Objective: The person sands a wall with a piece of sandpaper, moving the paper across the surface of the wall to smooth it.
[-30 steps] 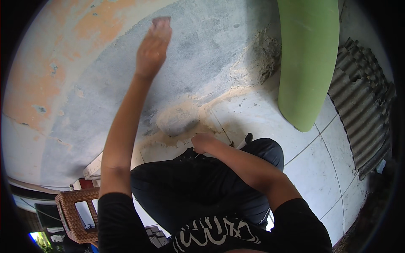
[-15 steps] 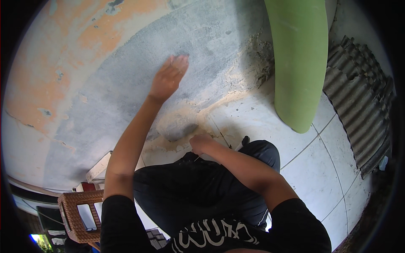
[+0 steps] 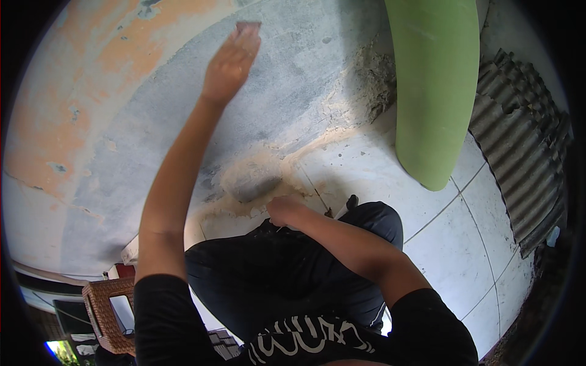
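High up against the grey, patchy wall (image 3: 293, 67), my left hand (image 3: 229, 70) is blurred by motion. Its fingers press a small, thin, dark reddish-brown sheet (image 3: 249, 26), which looks like sandpaper, flat to the surface. My right hand (image 3: 285, 210) is closed in front of my crossed legs, near the foot of the wall. A thin pale sliver (image 3: 280, 229) shows just below that fist; whether it is in the grip I cannot tell. My fingers hide whatever else might be inside.
A green, rounded panel (image 3: 433, 91) leans at the right of the wall. Beyond it lie corrugated grey sheets (image 3: 519, 146). White floor tiles (image 3: 455, 238) spread to my right. A brown woven stool (image 3: 101, 305) stands at lower left. Crumbling plaster (image 3: 366, 91) runs along the wall's base.
My left hand has slid up the wall and slightly left, with the sandpaper under its fingers. The right hand stays closed in nearly the same place.
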{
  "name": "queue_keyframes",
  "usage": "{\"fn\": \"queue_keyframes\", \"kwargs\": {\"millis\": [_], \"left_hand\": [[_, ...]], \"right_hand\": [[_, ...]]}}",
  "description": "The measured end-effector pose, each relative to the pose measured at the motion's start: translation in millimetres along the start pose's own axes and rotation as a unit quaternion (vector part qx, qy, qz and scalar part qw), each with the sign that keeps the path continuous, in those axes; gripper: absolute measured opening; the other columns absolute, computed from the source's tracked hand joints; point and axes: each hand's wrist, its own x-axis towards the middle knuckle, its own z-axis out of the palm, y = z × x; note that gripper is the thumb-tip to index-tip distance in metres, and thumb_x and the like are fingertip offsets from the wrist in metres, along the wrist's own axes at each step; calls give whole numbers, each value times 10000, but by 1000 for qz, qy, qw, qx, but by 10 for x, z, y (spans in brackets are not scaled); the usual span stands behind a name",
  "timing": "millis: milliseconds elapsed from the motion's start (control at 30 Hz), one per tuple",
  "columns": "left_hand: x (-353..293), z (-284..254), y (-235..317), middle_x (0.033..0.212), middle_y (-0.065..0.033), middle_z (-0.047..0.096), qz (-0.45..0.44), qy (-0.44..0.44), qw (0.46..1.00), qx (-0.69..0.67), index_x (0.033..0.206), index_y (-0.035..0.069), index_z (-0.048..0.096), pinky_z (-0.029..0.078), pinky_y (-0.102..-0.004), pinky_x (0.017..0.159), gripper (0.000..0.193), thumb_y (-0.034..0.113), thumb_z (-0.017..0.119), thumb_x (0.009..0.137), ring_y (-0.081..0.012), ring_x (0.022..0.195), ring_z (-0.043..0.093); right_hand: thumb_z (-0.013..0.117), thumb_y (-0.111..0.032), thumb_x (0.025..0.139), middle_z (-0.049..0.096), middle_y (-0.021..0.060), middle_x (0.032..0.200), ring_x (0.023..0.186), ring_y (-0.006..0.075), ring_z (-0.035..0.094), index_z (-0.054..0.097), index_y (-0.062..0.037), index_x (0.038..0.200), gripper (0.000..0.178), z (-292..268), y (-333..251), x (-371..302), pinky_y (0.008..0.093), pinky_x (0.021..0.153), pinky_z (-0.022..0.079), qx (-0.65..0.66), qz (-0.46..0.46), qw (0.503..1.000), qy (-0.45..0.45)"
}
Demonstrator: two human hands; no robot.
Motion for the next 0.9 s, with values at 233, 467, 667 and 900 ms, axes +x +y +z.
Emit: {"fn": "queue_keyframes", "kwargs": {"millis": [233,467,667,900], "left_hand": [[-753,289,896,1380,-121,602,32,-164,984,-69,1260,-4,629,359,-395,1207,397,-27,585,866,-219,1377,491],[-1520,33,1572,1350,-102,620,-15,-245,963,-109,1177,1,679,335,-370,1196,346,79,582,855,-205,1356,491],[-1746,-795,2004,1159,-136,707,-371,-296,836,-276,1157,-22,686,505,-371,991,290,55,579,898,-226,1102,679],[-2558,-1483,2513,990,-99,736,-684,-249,401,-556,1151,-4,672,553,-305,775,223,97,583,974,-159,837,703]], "right_hand": [[730,-284,830,735,184,1030,960,356,711,758,-18,945,292,-14,52,12,456,856,560,9,-9,1000,13],[698,-308,866,719,194,1098,1053,345,685,735,-23,1036,334,-223,125,-68,453,909,543,5,17,1000,-10],[678,-357,895,697,195,1164,1113,344,662,707,-24,1118,402,-303,362,-49,462,941,529,31,39,999,0],[703,-371,858,612,278,1290,1201,379,604,535,18,1326,632,-462,174,-141,455,989,502,95,62,989,94]]}}
